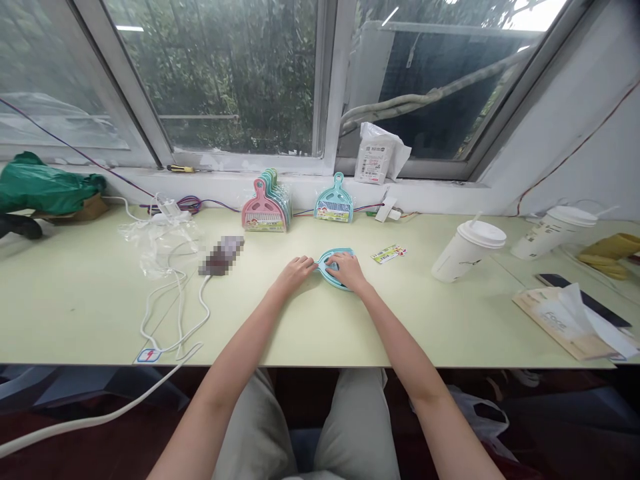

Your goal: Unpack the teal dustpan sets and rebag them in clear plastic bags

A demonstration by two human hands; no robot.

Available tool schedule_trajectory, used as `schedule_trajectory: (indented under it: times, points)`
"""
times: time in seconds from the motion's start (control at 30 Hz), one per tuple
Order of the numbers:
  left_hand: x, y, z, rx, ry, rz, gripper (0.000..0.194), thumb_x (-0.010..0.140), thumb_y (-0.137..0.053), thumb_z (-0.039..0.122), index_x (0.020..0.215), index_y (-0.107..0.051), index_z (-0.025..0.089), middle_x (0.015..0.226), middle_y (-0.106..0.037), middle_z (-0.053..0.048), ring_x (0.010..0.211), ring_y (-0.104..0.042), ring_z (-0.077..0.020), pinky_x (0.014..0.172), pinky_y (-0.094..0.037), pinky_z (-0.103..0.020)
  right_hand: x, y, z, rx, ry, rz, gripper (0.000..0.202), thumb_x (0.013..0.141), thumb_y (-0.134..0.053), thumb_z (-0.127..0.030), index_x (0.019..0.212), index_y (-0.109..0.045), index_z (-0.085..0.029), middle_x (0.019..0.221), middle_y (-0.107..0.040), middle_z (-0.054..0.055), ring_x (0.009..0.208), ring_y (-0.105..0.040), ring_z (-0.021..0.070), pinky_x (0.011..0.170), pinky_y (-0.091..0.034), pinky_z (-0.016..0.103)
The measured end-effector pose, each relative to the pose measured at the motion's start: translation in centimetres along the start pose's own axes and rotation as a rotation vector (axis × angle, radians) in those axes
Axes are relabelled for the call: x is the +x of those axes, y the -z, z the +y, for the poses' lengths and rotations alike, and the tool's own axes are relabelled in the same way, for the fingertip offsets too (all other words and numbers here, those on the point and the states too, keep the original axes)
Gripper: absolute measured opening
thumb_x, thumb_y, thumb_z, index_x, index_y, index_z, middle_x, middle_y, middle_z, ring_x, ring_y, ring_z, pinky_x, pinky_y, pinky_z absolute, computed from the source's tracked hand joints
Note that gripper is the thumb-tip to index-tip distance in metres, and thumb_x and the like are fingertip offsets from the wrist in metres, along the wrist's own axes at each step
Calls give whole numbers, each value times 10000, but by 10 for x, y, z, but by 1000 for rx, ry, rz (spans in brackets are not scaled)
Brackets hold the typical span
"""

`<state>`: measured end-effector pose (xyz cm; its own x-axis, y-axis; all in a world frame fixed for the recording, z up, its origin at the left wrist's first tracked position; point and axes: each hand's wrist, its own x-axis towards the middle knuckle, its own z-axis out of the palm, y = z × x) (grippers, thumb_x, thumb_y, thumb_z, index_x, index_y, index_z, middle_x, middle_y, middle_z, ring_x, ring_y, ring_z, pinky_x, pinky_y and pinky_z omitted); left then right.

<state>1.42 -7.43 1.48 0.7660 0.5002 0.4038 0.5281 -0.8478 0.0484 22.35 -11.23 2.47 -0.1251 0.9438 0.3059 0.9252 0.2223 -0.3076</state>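
Pinches the narrow handle [318, 265] of a light-blue plastic dustpan [325, 275] with the left hand [299, 270], on or just above a smooth, pale-green table [300, 333], at front center. Curls the right hand [349, 270] over the shallow, rounded scoop, too hidden underneath to tell whether gripping or merely pressing. Has a glossy printed card [387, 254] lying flat to the right. Faces a close-packed row of pink and green dustpan sets [263, 208] in crinkled clear wrapping along the back, near a single wrapped blue set [335, 195]. Has a crumpled clear plastic bag [163, 243] and smooth, looping white cable [100, 421] to the left, and a tapered white cup [467, 250] with lid and straw farther right.
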Motion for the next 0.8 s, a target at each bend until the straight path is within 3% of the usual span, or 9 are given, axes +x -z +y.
schedule_trajectory:
  times: [0.2, 0.4, 0.47, 0.53, 0.6, 0.67, 0.73, 0.8]
  points:
    - [6, -5, 3, -33, 51, -34, 315, 872, -450, 76, 1101, -629, 195, 996, -653, -102, 908, -591, -206, 783, -448, -317, 6, 9, 3, 42, -14, -99, 145, 803, -634, -344, 877, -711, -247, 1006, -684, 15, 976, -573, 196, 848, -374, 310]
    - [5, -8, 4, -33, 46, -79, 353, 866, -416, 58, 1112, -630, 192, 1093, -655, -99, 992, -587, -220, 815, -456, -337, 8, 4, 4, 56, -76, -118, 93, 723, -674, -232, 814, -671, -218, 972, -675, -3, 907, -601, 165, 760, -401, 258]
    - [4, -7, 5, -80, 74, -32, 350, 878, -408, 84, 1124, -627, 204, 1133, -641, -98, 1065, -562, -229, 910, -432, -371, 7, 1, 6, 124, -107, -108, 97, 703, -675, -233, 796, -656, -212, 966, -672, -8, 891, -602, 158, 755, -410, 249]
    - [6, -6, 8, -164, 195, 117, 351, 882, -451, 150, 1196, -588, 228, 1247, -582, -102, 1205, -481, -248, 1035, -349, -421, 6, 1, 7, 203, -130, -77, 89, 695, -667, -256, 768, -642, -213, 936, -675, -16, 884, -604, 155, 784, -421, 248]
    - [10, -6, 11, -331, 411, 314, 464, 868, -523, 255, 1329, -470, 235, 1380, -469, -120, 1316, -374, -267, 1092, -279, -459, 6, 2, 3, 269, -185, 44, 93, 712, -637, -282, 774, -627, -213, 910, -675, -13, 871, -605, 155, 811, -430, 252]
    - [15, -8, 17, -668, 595, 372, 579, 882, -503, 377, 1414, -338, 219, 1410, -427, -155, 1316, -386, -274, 1058, -329, -475, 7, 3, -6, 319, -268, 251, 134, 760, -581, -313, 837, -613, -209, 925, -668, 11, 849, -603, 160, 823, -441, 266]
    - [20, -11, 24, -1078, 641, 244, 580, 900, -449, 447, 1414, -319, 212, 1364, -479, -162, 1239, -482, -266, 980, -417, -457, 9, 4, -15, 388, -305, 387, 209, 818, -505, -350, 939, -593, -204, 974, -655, 41, 806, -602, 163, 803, -461, 282]
    - [23, -14, 30, -1336, 632, 122, 576, 857, -532, 455, 1361, -388, 214, 1317, -533, -138, 1181, -535, -261, 934, -462, -421, 10, 6, -18, 457, -287, 394, 286, 867, -420, -372, 1044, -567, -201, 1046, -635, 69, 798, -605, 170, 785, -478, 299]
